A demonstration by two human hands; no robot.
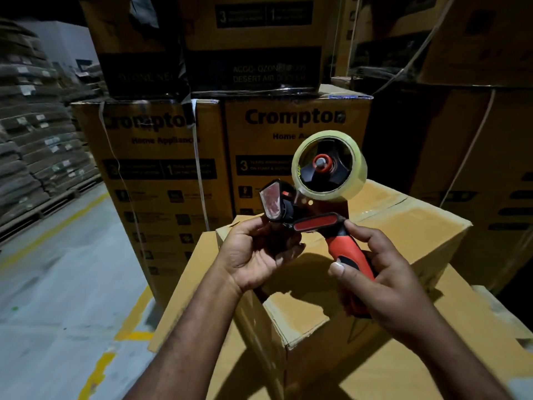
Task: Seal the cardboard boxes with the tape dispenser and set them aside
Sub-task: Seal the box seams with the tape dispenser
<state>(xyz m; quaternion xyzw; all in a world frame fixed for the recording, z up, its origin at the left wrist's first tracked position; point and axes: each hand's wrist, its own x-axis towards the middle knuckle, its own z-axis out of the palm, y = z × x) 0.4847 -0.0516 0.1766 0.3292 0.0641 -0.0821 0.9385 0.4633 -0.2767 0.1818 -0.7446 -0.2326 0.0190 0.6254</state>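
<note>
- currently the tape dispenser (pixel 314 223) is up in the air betw both hands, above the cardboard box (pixel 418 226) and not touching it.
- r hand (pixel 392 284) is wrapped round the red/black handle (pixel 346 252), thumb laid across the front.
- l hand (pixel 256 255) is palm up, fingers curled round the dispenser's front end, just under the clear flap (pixel 271 200).
- tape roll (pixel 353 180), clear tape, sits at the dispenser's top, open side facing the cam.
- box stands on a wider carton (pixel 196 284).
- behind: tall printed cartons (pixel 161 174), stacked, w/ straps.
- far left: sacks (pixel 34 125) piled on pallets; grey floor (pixel 57 269) w/ yellow lines.
</note>
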